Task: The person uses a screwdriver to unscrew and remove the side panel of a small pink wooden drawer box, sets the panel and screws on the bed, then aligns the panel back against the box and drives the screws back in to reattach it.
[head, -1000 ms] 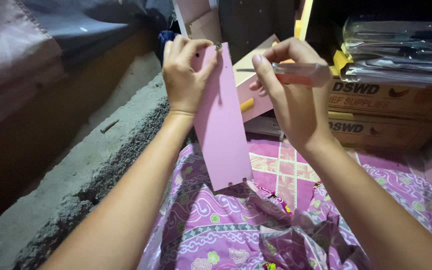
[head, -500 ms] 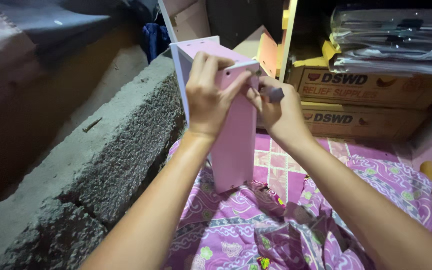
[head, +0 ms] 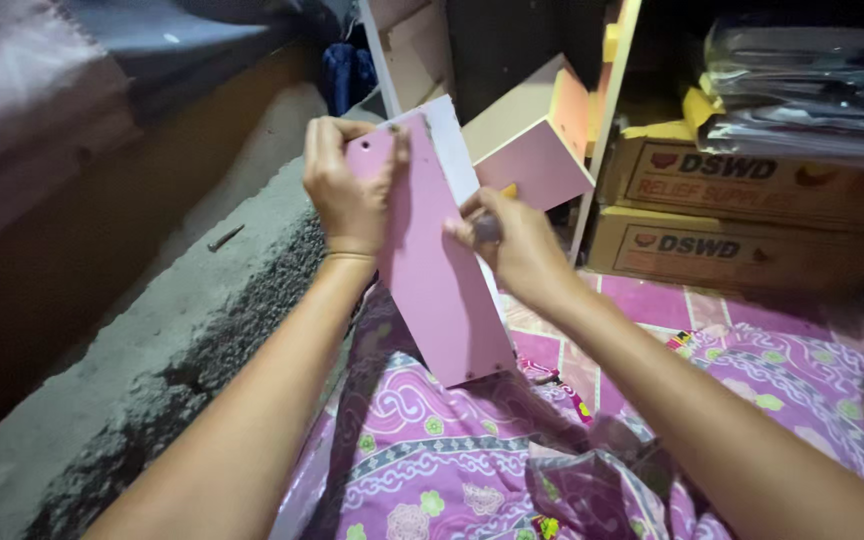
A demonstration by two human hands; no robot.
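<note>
Patterned purple cloth (head: 422, 460) at six o'clock cushions the foot of the pink panel (head: 432, 270), whose top the left hand (head: 347, 190) pinches steady at eleven while the right hand (head: 507, 240), fingers curled shut around a dark tool handle (head: 486, 229), works its edge at one, cardboard boxes (head: 752, 215) stacked beyond.

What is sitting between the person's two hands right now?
The head view shows the pink board standing upright between them: the left hand grips its top corner, and the right hand, closed around a small tool, presses at its other edge.

Concrete ledge (head: 182, 330), patterned purple cloth (head: 452, 450), stacked cardboard boxes (head: 752, 215), nail (head: 224, 237)
</note>
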